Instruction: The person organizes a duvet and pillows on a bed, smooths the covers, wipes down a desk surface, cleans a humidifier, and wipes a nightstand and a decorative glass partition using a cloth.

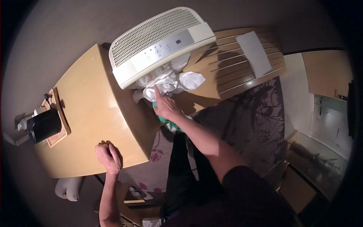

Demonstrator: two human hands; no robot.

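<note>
A white air purifier (164, 45) with a top grille and a button panel stands in front of me. Below its front edge lies a crumpled white bundle (163, 82), seemingly plastic or thin cloth. My right hand (166, 106) is over the near edge of that bundle, index finger stretched towards it. Its other fingers are curled and partly hidden, so whether they hold anything is unclear. Green material (163, 118) shows just under this hand. My left hand (107, 157) rests curled on the front of the wooden desk (85, 113), with nothing visible in it.
At the desk's left end, a black device (44, 124) sits by a wooden tray (63, 124). Right of the purifier, a slatted wooden bench (227, 65) carries a white rectangular piece (253, 54). A patterned rug (255, 113) covers the floor. A wooden cabinet (323, 75) stands at right.
</note>
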